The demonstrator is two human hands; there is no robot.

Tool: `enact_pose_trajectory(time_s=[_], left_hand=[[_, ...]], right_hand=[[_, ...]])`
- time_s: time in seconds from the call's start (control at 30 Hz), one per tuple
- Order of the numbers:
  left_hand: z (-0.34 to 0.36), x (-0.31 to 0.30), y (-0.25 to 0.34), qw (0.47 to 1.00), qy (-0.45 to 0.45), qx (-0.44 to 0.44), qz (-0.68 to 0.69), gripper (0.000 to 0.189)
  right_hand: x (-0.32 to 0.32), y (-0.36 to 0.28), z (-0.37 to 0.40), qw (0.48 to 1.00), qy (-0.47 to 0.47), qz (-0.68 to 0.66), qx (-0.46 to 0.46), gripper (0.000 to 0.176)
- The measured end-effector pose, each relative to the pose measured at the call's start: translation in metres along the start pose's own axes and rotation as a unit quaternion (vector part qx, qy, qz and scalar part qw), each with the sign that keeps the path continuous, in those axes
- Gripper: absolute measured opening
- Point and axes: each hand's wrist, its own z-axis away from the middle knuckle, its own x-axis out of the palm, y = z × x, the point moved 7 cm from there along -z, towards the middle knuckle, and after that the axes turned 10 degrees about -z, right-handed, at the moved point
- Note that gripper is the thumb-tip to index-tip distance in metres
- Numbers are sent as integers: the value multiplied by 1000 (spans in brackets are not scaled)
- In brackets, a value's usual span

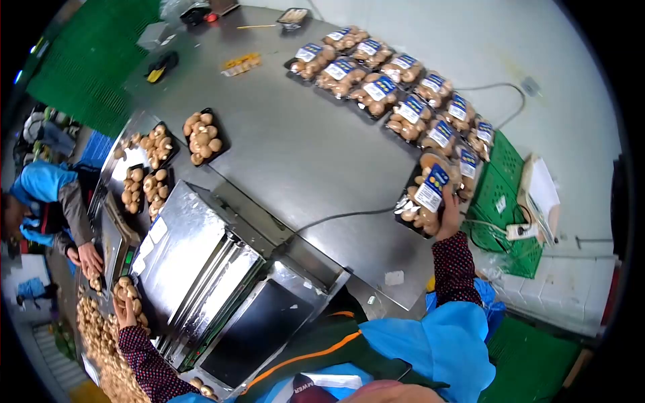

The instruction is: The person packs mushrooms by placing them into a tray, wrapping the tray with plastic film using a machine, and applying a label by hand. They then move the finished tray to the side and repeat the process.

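bright indoor light, glare on the metal machine [181, 232] and wrapped mushroom packs [432, 188]; strong fisheye bowing, black corners

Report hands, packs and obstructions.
Right hand holding labelled mushroom pack. Left hand touching mushroom tray. Metal machine stands between them.

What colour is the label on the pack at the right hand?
The label is blue and white, as the head view shows.

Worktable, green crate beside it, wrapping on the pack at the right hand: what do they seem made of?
Worktable: probably stainless steel, satin grey with soft reflections. Green crate: likely moulded plastic, rather matt, with perforated walls. Wrapping: apparently clear, glossy plastic film; it glints.
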Motion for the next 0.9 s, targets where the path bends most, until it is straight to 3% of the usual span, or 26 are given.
enact_pose_trajectory(time_s=[0.03, 0.07, 0.13, 0.17, 0.23, 0.3, 0.37, 0.43, 0.47, 0.53, 0.57, 0.7, 0.73, 0.8, 0.9], left_hand=[[12, -2, 9, 1000, 10, -15, 5, 73], [10, 6, 7, 999, 11, 30, 32, 72], [29, 21, 32, 990, -12, 85, 109, 70], [36, 27, 48, 982, 8, 170, 81, 68], [62, 39, 91, 972, -6, 229, 50, 71], [76, 46, 112, 976, -14, 212, -47, 76], [95, 49, 152, 948, 18, 284, -145, 79], [100, 56, 175, 934, -16, 310, -178, 81], [102, 57, 183, 917, -11, 336, -214, 83], [103, 59, 193, 874, -34, 401, -273, 85], [101, 54, 207, 902, -91, 367, -209, 83], [90, 13, 134, 947, 84, 296, -95, 63], [88, 17, 116, 961, 48, 270, -48, 59], [92, 31, 99, 967, 11, 249, 50, 48], [89, 42, 93, 969, -10, 247, 19, 47]], right_hand=[[22, 27, -16, 995, -52, -49, 64, 40], [40, 57, -31, 983, -88, -93, 134, 41], [83, 115, -66, 968, -133, -104, 187, 42], [103, 141, -88, 973, -142, -75, 169, 43], [100, 211, -168, 990, -63, 4, 126, 49], [120, 268, -240, 995, 23, 61, 70, 52], [157, 295, -295, 996, 34, 68, -45, 73], [128, 338, -375, 948, 209, 240, 4, 80], [130, 344, -389, 924, 238, 300, 13, 77], [142, 343, -391, 893, 212, 397, -15, 70], [144, 346, -395, 879, 187, 439, -21, 67], [134, 348, -406, 829, 74, 553, -41, 55], [126, 345, -404, 827, 46, 560, -38, 52], [118, 340, -383, 848, 16, 530, -9, 46], [155, 329, -301, 895, -69, 439, 23, 37]])
